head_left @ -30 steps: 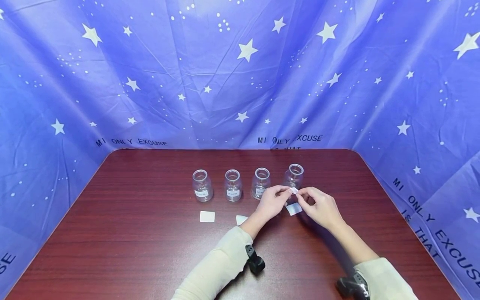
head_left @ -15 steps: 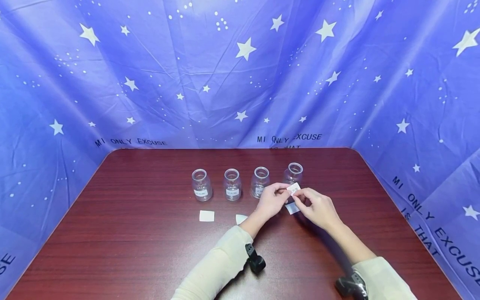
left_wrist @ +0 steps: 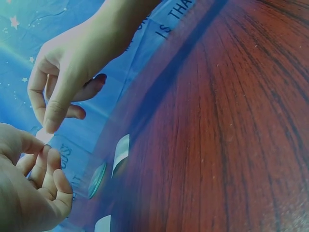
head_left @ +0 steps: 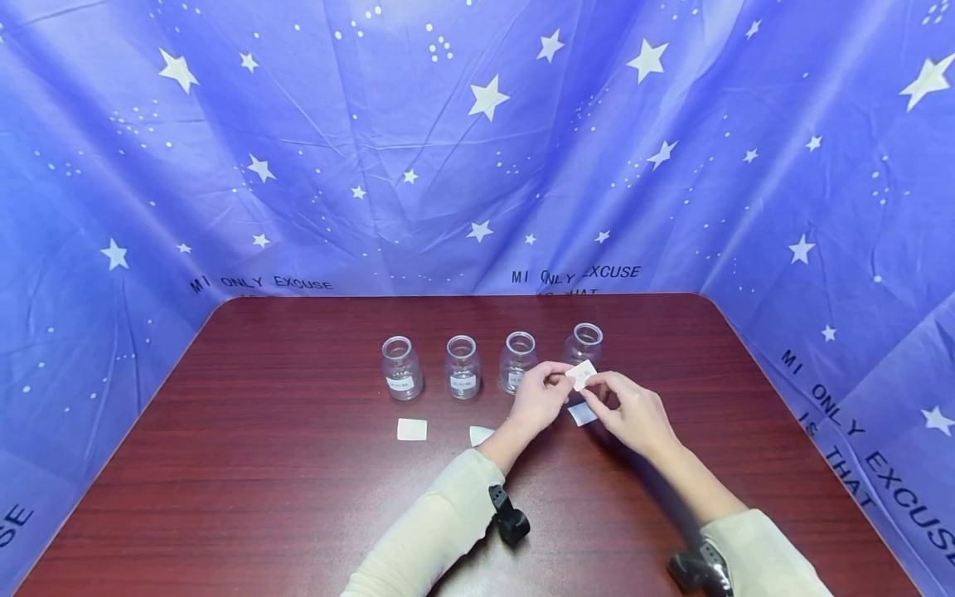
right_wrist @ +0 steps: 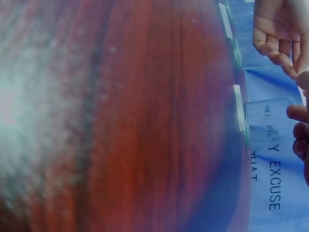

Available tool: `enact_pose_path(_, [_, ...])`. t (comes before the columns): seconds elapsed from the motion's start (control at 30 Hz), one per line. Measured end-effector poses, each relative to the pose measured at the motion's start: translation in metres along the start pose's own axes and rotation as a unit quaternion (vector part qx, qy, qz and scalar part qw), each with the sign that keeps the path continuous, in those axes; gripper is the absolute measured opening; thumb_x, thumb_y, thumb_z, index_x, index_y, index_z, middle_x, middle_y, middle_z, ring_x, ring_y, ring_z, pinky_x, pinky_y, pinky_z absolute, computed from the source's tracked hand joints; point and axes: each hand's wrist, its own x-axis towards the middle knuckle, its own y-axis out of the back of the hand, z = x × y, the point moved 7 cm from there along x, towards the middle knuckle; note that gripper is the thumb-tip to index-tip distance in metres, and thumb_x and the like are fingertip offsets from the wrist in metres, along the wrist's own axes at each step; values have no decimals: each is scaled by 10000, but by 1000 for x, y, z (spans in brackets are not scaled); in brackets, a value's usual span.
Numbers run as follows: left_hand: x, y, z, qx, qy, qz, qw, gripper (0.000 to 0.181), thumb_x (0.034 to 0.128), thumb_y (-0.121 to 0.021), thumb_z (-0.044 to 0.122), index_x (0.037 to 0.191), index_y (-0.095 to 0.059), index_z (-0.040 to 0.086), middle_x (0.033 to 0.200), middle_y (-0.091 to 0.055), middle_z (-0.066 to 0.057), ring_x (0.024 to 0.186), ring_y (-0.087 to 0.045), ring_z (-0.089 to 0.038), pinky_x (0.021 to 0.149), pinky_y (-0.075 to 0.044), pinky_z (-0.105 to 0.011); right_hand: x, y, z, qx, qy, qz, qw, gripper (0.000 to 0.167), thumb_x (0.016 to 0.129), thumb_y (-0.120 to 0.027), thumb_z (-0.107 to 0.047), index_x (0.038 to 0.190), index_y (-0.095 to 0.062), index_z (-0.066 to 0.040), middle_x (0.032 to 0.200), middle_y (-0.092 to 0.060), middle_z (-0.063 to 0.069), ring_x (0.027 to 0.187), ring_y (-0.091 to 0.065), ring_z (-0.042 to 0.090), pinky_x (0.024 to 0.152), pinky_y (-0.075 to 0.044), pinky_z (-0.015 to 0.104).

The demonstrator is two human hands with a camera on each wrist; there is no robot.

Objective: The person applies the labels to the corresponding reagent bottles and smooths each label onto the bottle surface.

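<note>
A small white printed label (head_left: 579,374) is held up in front of the rightmost glass jar (head_left: 587,337). My left hand (head_left: 539,398) pinches its left edge between thumb and fingertip. From the other side, my right hand (head_left: 636,414) pinches the same label with thumb and forefinger. In the left wrist view the label (left_wrist: 45,136) shows as a bright patch between both sets of fingertips. Beneath the hands lies a white paper piece (head_left: 582,414) on the table. The lower part of the rightmost jar is hidden by the hands and label.
To the left stand a labelled jar (head_left: 402,369), a second labelled jar (head_left: 462,367) and a third (head_left: 518,365), partly behind my left hand. A white paper piece (head_left: 412,429) and another (head_left: 480,435), partly covered by my arm, lie on the dark red table (head_left: 261,464).
The label has tilted and turned between the fingers, so more of its printed face shows, and it has shifted slightly up and left. Both hands stay nearly in place. The jars have not moved.
</note>
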Motion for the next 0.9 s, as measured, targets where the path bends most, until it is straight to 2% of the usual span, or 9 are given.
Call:
enact_pose_path(0.1, [0,-2,-2,41,86,-71,9999,209,847,-601,76,1035,-666,12,785,-669,-86,540,-529,-13,493,-424,-141,2,4,5,21,-366,33,9993,147,728,-730,-112,854,-656,-133,645,-552,-85,521,-475,85,478,-331,160])
enact_pose_path(0.23, [0,-4,-1,94,84,-131,9998,207,851,-598,79,1036,-667,20,786,-674,-89,537,-524,-8,475,-423,-145,4,8,16,239,-1090,39,9938,108,761,-721,-103,850,-664,-127,657,-566,-62,553,-470,100,508,-318,140])
enact_pose_path(0.37, [-1,-4,0,242,-8,-166,9996,202,845,-596,68,1029,-673,32,765,-662,-81,549,-507,1,482,-417,-140,3,6,30,823,-1831,-158,9795,99,795,-714,-105,889,-684,-96,679,-618,-13,561,-450,27,517,-347,136])
enact_pose_path(0.47, [-2,-4,3,481,-152,-154,9986,194,834,-600,68,1009,-682,51,740,-638,-46,585,-488,10,521,-416,-139,-1,1,37,1259,-2215,-402,9662,120,809,-709,-111,920,-698,-66,710,-652,30,561,-442,0,507,-367,154])
enact_pose_path(0.53, [-2,-5,4,645,-232,-145,9975,192,826,-599,71,997,-686,63,730,-620,-17,610,-477,12,556,-412,-136,-3,-1,41,1425,-2358,-516,9599,123,808,-711,-116,915,-703,-57,714,-656,38,555,-435,1,495,-366,165])
enact_pose_path(0.6, [-2,-6,5,780,-305,-132,9964,192,819,-600,76,989,-689,72,723,-600,5,624,-467,14,573,-409,-138,-4,-2,43,1505,-2396,-568,9575,112,805,-715,-113,899,-704,-54,705,-651,29,546,-430,3,486,-365,171])
enact_pose_path(0.8, [-1,-9,5,954,-329,-73,9949,191,806,-604,68,975,-691,75,721,-582,27,627,-456,23,591,-402,-124,-6,-1,46,1562,-2326,-632,9579,70,799,-717,-96,864,-703,-74,644,-590,-53,512,-416,11,452,-352,182])
enact_pose_path(0.9, [0,-9,5,1049,-270,18,9941,177,798,-618,78,958,-694,75,714,-592,31,613,-454,25,583,-399,-121,-8,-1,48,1572,-2345,-723,9566,61,804,-711,-96,856,-701,-64,626,-571,-47,507,-412,8,446,-346,177])
